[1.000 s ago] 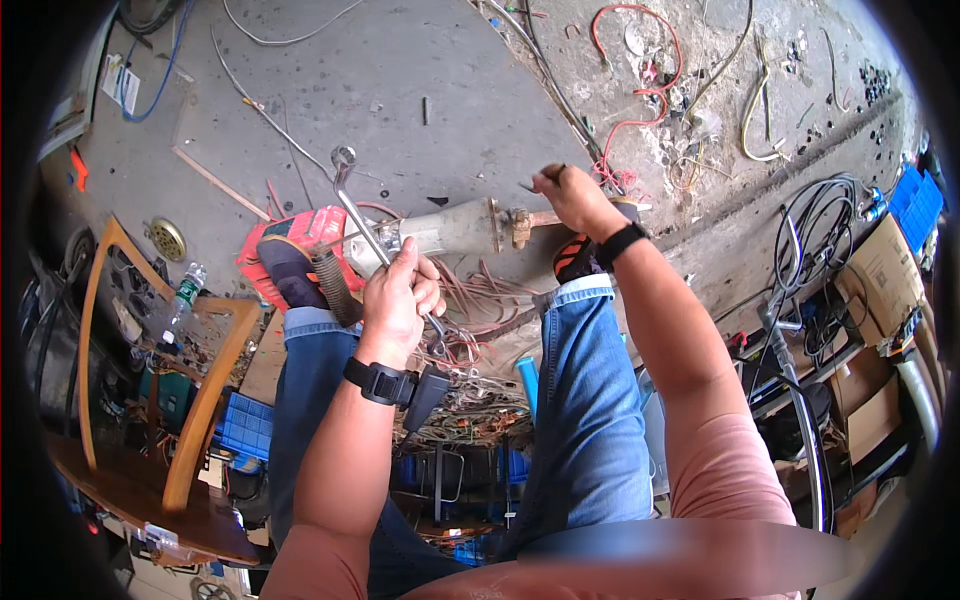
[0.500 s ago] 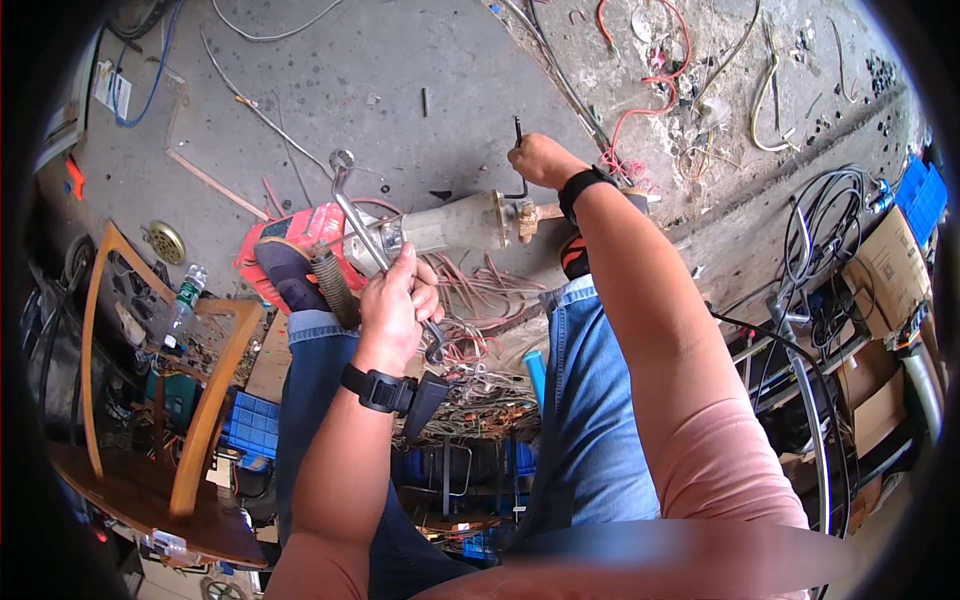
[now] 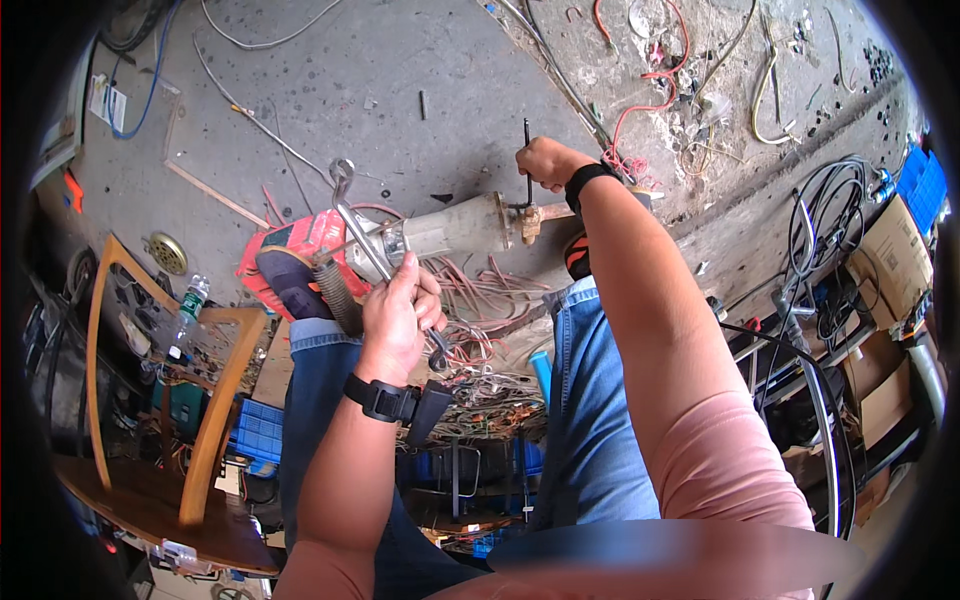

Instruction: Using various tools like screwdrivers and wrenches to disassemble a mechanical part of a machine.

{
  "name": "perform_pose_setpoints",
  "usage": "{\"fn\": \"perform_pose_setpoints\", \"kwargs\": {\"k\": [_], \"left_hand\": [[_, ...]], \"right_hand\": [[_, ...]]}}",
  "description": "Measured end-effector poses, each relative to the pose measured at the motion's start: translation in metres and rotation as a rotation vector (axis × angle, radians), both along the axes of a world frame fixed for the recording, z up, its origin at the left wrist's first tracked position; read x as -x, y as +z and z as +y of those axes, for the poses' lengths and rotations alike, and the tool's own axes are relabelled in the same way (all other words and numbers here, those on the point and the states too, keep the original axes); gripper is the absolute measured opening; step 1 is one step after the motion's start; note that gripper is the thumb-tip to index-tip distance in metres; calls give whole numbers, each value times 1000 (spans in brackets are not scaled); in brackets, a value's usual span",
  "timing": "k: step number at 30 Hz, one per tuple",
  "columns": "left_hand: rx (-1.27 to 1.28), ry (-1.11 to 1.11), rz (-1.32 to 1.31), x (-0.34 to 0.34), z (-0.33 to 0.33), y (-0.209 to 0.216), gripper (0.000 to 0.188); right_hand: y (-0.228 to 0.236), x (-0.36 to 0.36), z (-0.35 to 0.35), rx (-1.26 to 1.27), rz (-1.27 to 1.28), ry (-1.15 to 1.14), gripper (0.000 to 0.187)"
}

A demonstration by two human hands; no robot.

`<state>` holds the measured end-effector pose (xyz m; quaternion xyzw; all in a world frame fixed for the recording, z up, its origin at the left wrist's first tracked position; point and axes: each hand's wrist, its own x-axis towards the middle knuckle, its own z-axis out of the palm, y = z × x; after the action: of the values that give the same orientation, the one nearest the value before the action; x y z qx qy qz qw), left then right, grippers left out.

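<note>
My left hand (image 3: 400, 315) is closed round the shaft of a double-ended ring wrench (image 3: 364, 238), which slants up and left over a power tool. That tool, which looks like a demolition hammer (image 3: 440, 228), lies across the floor with a red housing at the left and a grey metal barrel. Its right end has a worn collar and a brass-coloured fitting (image 3: 530, 226). My right hand (image 3: 550, 163) grips a thin black hex key (image 3: 527, 130) standing upright. The key's lower end meets the collar area by the fitting; how it seats there is too small to tell.
My shoe (image 3: 290, 275) rests against the red housing. Red cable (image 3: 480, 300) lies tangled below the barrel. On the left stand a wooden chair (image 3: 225, 420) and a plastic bottle (image 3: 188, 315). Cardboard (image 3: 885, 255) and coiled black cables (image 3: 825, 220) are at the right.
My right hand has shifted slightly right and down, and the hex key has turned, so its bent lower arm no longer shows to the left. The left hand still holds the wrench.
</note>
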<state>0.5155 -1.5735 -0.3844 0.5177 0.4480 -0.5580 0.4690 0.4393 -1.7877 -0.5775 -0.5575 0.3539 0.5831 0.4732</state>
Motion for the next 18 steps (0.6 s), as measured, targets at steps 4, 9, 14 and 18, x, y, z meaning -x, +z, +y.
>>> {"fn": "perform_pose_setpoints", "kwargs": {"k": [4,9,14,18], "left_hand": [[12,-17,-16,1,4,1,41],[-9,-21,-13,0,3,1,42],[-7,-36,-9,1,1,1,42],[-3,-25,6,4,1,-1,42]], "right_hand": [[0,-7,4,6,1,-2,29],[4,-16,5,49,-3,107,32],[0,-11,4,53,-4,32,32],[1,-15,6,58,-7,37,32]]}}
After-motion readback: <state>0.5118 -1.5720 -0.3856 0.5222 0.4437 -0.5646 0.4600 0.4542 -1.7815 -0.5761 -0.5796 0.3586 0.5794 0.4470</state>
